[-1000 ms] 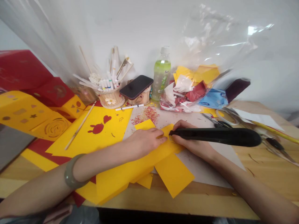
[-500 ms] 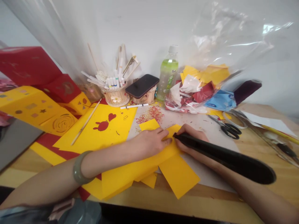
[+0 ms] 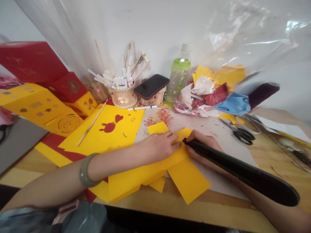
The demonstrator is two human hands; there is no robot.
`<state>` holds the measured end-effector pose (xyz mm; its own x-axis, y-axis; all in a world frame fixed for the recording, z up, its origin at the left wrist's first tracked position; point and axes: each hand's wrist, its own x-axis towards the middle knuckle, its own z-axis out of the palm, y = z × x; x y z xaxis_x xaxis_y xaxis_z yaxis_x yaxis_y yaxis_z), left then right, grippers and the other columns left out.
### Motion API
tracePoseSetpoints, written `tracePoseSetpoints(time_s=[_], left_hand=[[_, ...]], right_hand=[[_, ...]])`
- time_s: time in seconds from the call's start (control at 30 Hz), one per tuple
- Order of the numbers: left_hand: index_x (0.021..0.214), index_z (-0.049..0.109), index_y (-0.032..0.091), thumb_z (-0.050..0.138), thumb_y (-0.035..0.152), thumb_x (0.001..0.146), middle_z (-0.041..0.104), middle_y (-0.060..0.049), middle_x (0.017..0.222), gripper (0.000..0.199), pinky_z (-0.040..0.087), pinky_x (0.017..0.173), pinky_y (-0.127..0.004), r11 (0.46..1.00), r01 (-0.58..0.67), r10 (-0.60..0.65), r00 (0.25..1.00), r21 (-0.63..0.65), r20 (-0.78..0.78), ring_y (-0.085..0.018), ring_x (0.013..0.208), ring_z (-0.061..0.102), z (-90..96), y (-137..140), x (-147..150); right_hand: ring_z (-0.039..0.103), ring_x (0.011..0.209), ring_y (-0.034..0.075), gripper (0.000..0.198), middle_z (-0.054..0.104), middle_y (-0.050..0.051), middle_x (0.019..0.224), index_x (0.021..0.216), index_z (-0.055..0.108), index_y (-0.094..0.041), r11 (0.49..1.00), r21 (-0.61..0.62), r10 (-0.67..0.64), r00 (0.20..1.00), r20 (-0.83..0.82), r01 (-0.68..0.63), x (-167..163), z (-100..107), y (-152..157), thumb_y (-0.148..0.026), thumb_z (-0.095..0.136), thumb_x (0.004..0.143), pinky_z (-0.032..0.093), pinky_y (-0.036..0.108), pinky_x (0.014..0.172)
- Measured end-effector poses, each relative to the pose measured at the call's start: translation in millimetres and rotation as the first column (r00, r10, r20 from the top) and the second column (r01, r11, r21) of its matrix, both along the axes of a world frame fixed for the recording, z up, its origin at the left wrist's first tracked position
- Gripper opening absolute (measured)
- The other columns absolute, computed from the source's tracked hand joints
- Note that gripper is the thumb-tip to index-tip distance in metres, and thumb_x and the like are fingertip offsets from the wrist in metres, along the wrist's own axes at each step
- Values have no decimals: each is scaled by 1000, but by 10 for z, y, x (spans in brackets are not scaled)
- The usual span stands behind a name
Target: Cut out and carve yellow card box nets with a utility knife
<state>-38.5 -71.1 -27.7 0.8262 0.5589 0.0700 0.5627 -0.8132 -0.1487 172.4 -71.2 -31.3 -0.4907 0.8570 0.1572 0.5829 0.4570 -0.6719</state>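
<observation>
My left hand (image 3: 161, 145) rests on a folded piece of yellow paper (image 3: 136, 179), fingers partly bent and pressed to it. A green bangle (image 3: 85, 171) circles that wrist. My right hand (image 3: 202, 142) is closed around a long black tool (image 3: 240, 171), probably a craft knife. The tool's narrow front end is by my fingers over the paper, and its broad rounded end slants toward me. Its working tip is hidden. A yellow flap (image 3: 189, 181) extends toward the front of the table from beneath the tool hand.
Scissors (image 3: 243, 136) lie right of my hands. Behind stand a marker basket (image 3: 123, 98), a phone (image 3: 152, 86) on another basket, a bottle (image 3: 179, 72) and a plastic bag of paper scraps (image 3: 206, 97). Decorated red and yellow boxes (image 3: 41, 106) rise at left.
The view has shifted slightly, so most things sit a little farther right. Both hands keep nearly the same place on the paper, while the tool's rear end appears lower and farther right.
</observation>
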Motion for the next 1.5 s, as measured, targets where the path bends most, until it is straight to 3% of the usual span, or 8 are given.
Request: tracePoseSetpoints(time_s=[0.33, 0.97, 1.5], left_hand=[[113, 53, 17, 38, 25, 99, 53, -7, 105, 23, 41, 57, -23, 999, -35, 35, 999, -7, 21, -20, 96, 52, -24, -4, 15], [117, 52, 14, 42, 18, 96, 52, -11, 107, 24, 45, 62, -24, 1000, -19, 19, 1000, -5, 4, -22, 101, 51, -9, -12, 12], [115, 53, 15, 43, 19, 95, 52, -11, 107, 22, 46, 61, -24, 1000, -16, 16, 999, 5, 30, -22, 100, 50, -27, -13, 9]], right_hand=[[45, 49, 9, 11, 52, -5, 61, 79, 46, -23, 1000, -9, 26, 999, -40, -26, -20, 26, -1, -18, 54, 74, 36, 20, 45], [45, 52, 11, 12, 53, -3, 62, 76, 46, -23, 998, -57, 33, 999, -32, -35, -19, 105, -30, -22, 57, 73, 39, 22, 49], [42, 50, 9, 13, 50, -5, 61, 76, 44, -23, 998, -50, 48, 999, -25, -49, 3, 42, -18, -21, 57, 74, 34, 21, 46]])
